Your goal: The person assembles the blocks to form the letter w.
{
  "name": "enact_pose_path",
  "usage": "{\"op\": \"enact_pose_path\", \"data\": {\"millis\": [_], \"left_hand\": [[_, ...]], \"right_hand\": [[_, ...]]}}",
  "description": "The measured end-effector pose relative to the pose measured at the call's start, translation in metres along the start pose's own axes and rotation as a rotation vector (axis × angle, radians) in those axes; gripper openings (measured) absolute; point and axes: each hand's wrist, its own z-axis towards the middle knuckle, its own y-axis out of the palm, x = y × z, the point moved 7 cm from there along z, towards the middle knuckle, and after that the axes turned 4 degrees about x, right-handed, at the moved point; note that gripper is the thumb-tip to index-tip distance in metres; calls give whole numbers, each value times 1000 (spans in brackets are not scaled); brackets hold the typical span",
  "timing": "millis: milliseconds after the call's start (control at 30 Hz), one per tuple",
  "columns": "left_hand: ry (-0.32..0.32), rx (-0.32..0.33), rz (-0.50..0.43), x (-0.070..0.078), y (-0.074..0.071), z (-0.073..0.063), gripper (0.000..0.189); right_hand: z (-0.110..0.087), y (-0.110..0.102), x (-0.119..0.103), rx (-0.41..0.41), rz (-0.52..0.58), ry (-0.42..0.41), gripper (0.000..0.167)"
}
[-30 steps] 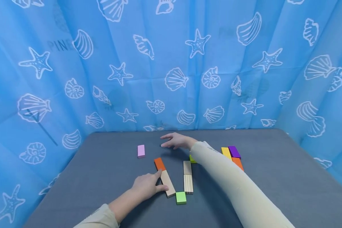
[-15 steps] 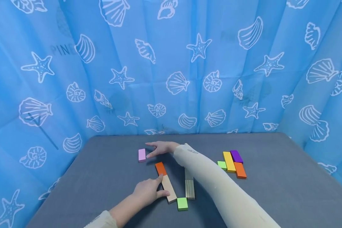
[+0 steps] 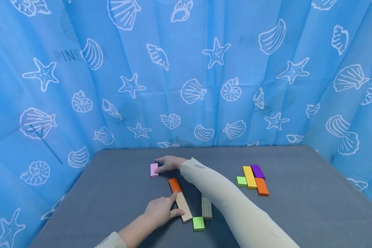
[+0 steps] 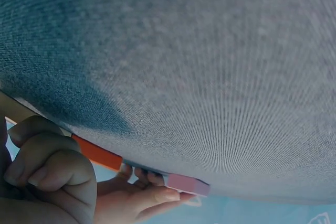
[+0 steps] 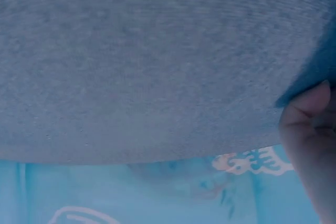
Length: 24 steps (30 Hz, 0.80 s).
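Observation:
My left hand (image 3: 159, 210) rests at a plain wooden block (image 3: 183, 208), index fingertip at its far end and thumb across its near part. In the left wrist view its other fingers (image 4: 58, 161) are curled. An orange block (image 3: 175, 185) adjoins the wooden block's far end. My right hand (image 3: 168, 163) reaches across to a pink block (image 3: 153, 170) and grips it, thumb on its right side and index finger at its far end. In the right wrist view only part of that hand (image 5: 310, 129) shows, and its fingertips' contact with the pink block is hidden.
A light green block (image 3: 198, 223) and a striped wooden block (image 3: 206, 207), partly under the right sleeve (image 3: 232, 203), lie in the middle. Right of them sit a small green block (image 3: 241, 181), yellow (image 3: 249, 177), purple (image 3: 258, 171) and orange blocks (image 3: 262, 186). A blue curtain (image 3: 186, 75) hangs behind the grey table (image 3: 121, 193).
My right hand has moved left across the table to the pink block and taken hold of it. The left hand stays at the wooden block. The view has tilted up slightly.

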Motion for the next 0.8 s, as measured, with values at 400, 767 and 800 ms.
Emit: {"op": "enact_pose_path", "data": {"millis": [400,767,800], "left_hand": [[-11,5,13,-1,-2,-1,76],[-9,4,17,1,-2,1,76],[-9,10,17,1,-2,0,76]], "right_hand": [[-11,-9,14,-47,210,91,53],[-16,-19,30,100,243,179,36],[-17,-21,30,115,262,180,36]]}}
